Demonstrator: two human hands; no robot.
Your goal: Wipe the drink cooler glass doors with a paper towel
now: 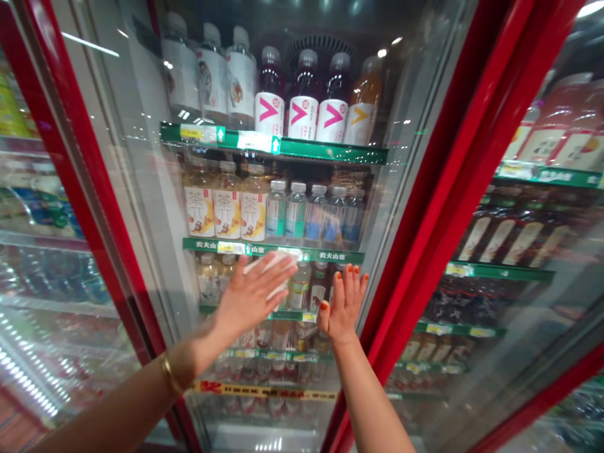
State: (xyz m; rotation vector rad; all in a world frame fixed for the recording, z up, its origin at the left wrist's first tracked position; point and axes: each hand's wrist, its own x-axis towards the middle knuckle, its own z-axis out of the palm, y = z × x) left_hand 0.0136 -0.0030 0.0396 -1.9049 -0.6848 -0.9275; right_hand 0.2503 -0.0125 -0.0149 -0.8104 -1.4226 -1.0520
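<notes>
1. Left hand: flat, fingers long, over a white tissue at the glass, mid-door.
2. Right hand: spread, empty, nearer the right frame.
3. Even palm pressure should keep the tissue from bunching.

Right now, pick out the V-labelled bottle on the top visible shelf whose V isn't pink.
The rightmost bottle on that shelf: its V is yellow-orange and its drink orange, while the other three V bottles have pink Vs and dark drink.

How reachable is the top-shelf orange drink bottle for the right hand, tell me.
Probably not: the glass door, seemingly shut, stands between the right hand and the orange drink bottle.
</notes>
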